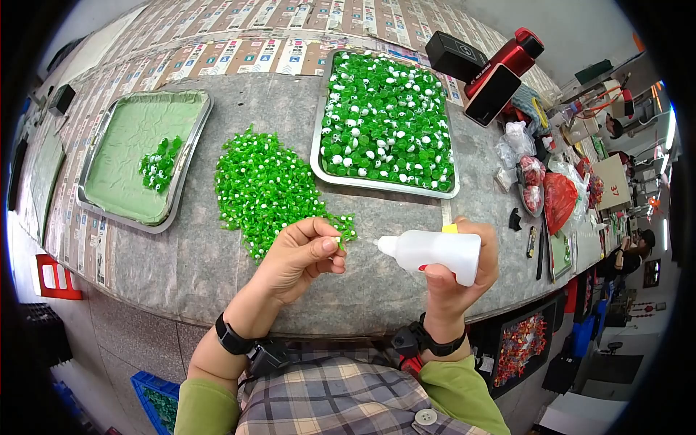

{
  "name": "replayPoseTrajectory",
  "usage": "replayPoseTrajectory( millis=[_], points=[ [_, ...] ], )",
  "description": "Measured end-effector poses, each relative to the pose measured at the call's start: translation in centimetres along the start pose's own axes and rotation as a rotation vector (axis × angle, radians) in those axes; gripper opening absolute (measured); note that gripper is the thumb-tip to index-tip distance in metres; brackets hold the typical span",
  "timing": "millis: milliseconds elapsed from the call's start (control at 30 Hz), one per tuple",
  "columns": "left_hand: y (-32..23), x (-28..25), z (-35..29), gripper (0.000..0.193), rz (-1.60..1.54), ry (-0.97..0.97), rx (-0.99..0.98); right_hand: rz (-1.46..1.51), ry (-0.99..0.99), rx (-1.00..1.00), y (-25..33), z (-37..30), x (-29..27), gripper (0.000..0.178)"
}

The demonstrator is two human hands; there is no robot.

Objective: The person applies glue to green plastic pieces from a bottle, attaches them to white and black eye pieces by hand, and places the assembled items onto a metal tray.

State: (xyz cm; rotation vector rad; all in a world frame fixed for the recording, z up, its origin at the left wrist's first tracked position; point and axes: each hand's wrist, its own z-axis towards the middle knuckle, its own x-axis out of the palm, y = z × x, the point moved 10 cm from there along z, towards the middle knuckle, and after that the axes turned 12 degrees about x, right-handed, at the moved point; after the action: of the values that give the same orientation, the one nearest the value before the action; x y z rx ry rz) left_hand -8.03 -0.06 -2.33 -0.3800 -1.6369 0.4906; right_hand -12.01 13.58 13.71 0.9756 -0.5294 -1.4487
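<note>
My left hand (pixel 304 259) is closed, pinching a small green plastic piece with a white bit (pixel 339 240) between thumb and fingers. In my right hand (pixel 464 272) is a white plastic squeeze bottle (pixel 435 252), tipped sideways. Its thin nozzle points left at the small piece, and I cannot tell if they touch. Beyond my left hand spreads a pile of small green-and-white pieces (pixel 264 185). A metal tray (pixel 384 186) behind it is full of green parts with white, dark-dotted eyeballs. The green-lined tray (pixel 134 127) at left carries a small cluster of similar parts (pixel 159 165).
A black box (pixel 454 56), a red bottle (pixel 507 61) and a phone (pixel 493 94) are at the back right. Plastic bags (pixel 560 199) and pens (pixel 531 242) lie along the right side. Below the table are a blue crate (pixel 148 384) and a red stool (pixel 58 278).
</note>
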Motion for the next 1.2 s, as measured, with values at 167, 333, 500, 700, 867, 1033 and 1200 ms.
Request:
replayPoseTrajectory(
  millis=[167, 333, 500, 700, 867, 1033, 1200],
  points=[
    [0.0, 0.0, 0.0, 0.007, 0.004, -0.002, -0.002, -0.06, 0.005, -0.033, 0.1, 0.0, 0.0, 0.047],
    [0.0, 0.0, 0.0, 0.007, 0.008, -0.003, -0.004, -0.041, 0.002, 0.028, -0.4, 0.0, 0.1, 0.047],
    [-0.7, -0.1, 0.1, 0.009, 0.119, -0.033, 0.065, 0.021, -0.018, -0.012, 0.1, -0.1, -0.6, 0.044],
    [-1.8, -0.3, 0.0, 0.012, 0.209, -0.076, 0.166, -0.057, 0.033, -0.029, -0.2, -0.3, 0.2, 0.044],
    [-1.8, -0.6, 0.0, 0.013, 0.216, -0.102, 0.165, -0.077, 0.037, -0.028, -0.3, -0.3, 0.4, 0.044],
    [-1.8, -0.6, 0.0, 0.014, 0.216, -0.096, 0.171, -0.072, 0.032, 0.02, -0.9, -0.4, 0.4, 0.043],
    [-1.8, -0.2, 0.2, 0.013, 0.207, -0.072, 0.178, 0.241, -0.217, 0.215, -3.6, -0.5, -2.9, 0.041]
  ],
)
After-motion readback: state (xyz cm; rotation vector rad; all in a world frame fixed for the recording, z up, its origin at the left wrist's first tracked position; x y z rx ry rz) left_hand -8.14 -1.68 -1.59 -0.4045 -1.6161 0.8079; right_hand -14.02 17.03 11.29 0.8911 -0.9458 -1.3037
